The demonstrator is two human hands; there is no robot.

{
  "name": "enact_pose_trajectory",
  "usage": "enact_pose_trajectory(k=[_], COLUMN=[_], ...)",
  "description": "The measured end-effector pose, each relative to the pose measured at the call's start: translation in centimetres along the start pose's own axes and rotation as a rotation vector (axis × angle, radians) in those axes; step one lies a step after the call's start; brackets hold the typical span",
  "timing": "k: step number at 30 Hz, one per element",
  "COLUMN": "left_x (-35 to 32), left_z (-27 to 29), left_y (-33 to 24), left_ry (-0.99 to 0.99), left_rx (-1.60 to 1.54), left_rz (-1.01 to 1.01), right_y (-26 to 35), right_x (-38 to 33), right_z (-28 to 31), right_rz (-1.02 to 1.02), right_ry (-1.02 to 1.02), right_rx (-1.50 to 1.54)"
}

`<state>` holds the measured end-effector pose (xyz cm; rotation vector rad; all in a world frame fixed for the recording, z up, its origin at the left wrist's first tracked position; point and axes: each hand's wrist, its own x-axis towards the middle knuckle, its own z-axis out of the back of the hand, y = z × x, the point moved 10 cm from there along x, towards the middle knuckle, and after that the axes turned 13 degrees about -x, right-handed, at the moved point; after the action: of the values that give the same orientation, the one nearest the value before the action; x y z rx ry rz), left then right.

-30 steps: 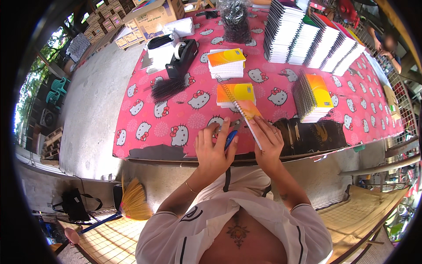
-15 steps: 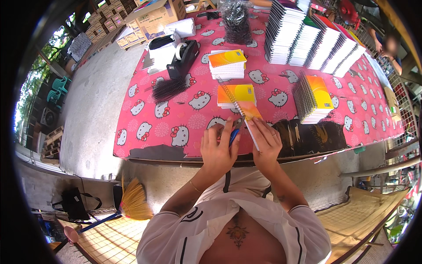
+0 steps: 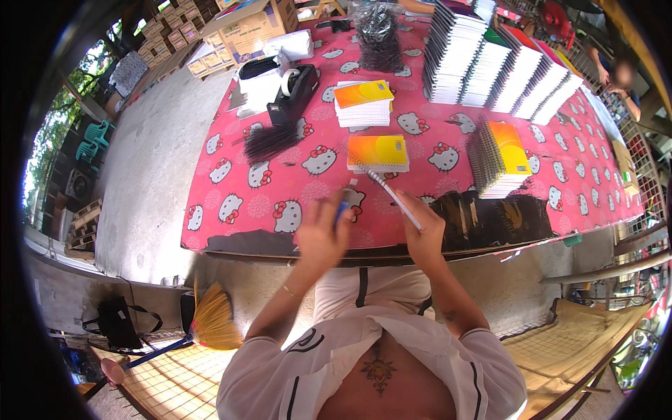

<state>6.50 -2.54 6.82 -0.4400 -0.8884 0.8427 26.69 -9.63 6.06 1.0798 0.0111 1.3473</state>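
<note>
My right hand (image 3: 422, 229) grips a thin spiral notebook (image 3: 392, 196) that I see edge-on, slanting up toward the left over the table's front edge. My left hand (image 3: 322, 234), blurred by motion, holds a small blue-handled tool (image 3: 343, 205) close to the notebook's upper end. Just beyond both hands a short stack of orange-and-yellow notebooks (image 3: 378, 151) lies on the pink cartoon-cat tablecloth (image 3: 238, 175). A second such stack (image 3: 362, 103) sits farther back.
A fanned stack of spiral notebooks (image 3: 500, 157) lies to the right, with tall notebook stacks (image 3: 490, 66) behind. A black tape dispenser (image 3: 290, 94), loose black coils (image 3: 269, 141), a bag of coils (image 3: 378, 31) and cardboard boxes (image 3: 252, 28) stand left and back. A broom (image 3: 210, 318) lies on the floor. Another person (image 3: 619, 73) is at the far right.
The notebook in my right hand has turned from showing its orange cover to edge-on. My left hand with the blue tool has shifted slightly lower and is now blurred.
</note>
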Motion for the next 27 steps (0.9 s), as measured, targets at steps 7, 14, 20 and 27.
enact_pose_trajectory(k=[7,14,20,27], left_x=[1.7,4.3,-0.8,3.9], left_z=[3.2,-5.2,-6.7,-7.3], left_y=[5.1,-4.3,-3.2,-1.0], left_ry=[-0.102,0.179,0.216,0.497], left_rx=[0.287,0.274,0.21,0.154], left_rz=[-0.266,-0.454,-0.34,-0.355], right_y=[-7.3,-7.1,-6.5,-6.2], right_x=[-1.6,-1.7,-2.0,-0.9], right_z=[-5.5,-6.6,-6.3,-6.2], right_rz=[-0.3,-0.327,-0.265,-0.202], right_ry=[0.368,0.428,0.411,0.397], right_rx=[0.515,0.617,0.536,0.503])
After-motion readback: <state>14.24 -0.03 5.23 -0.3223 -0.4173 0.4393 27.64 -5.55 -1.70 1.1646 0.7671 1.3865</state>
